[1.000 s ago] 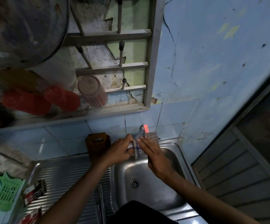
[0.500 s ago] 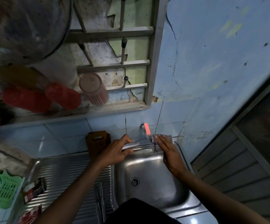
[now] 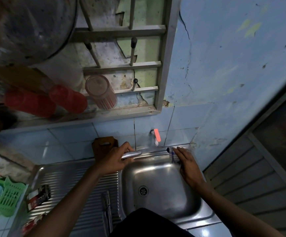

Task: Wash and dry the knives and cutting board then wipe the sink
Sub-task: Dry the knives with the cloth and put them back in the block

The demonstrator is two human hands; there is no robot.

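My left hand (image 3: 114, 158) grips the knife (image 3: 144, 152) by its metal handle, blade lying level and pointing right along the back rim of the sink (image 3: 159, 185). My right hand (image 3: 187, 165) pinches the checked cloth (image 3: 173, 155) around the blade tip.

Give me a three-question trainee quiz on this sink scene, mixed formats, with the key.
1. True or false: the left hand grips the knife by its metal handle.
2. What does the right hand hold at the blade's tip? A sponge, B checked cloth, C nothing.
3. Fill in: the wooden cutting board stands against the tiled ____ behind the sink.

Key: 1 true; 2 B; 3 wall.
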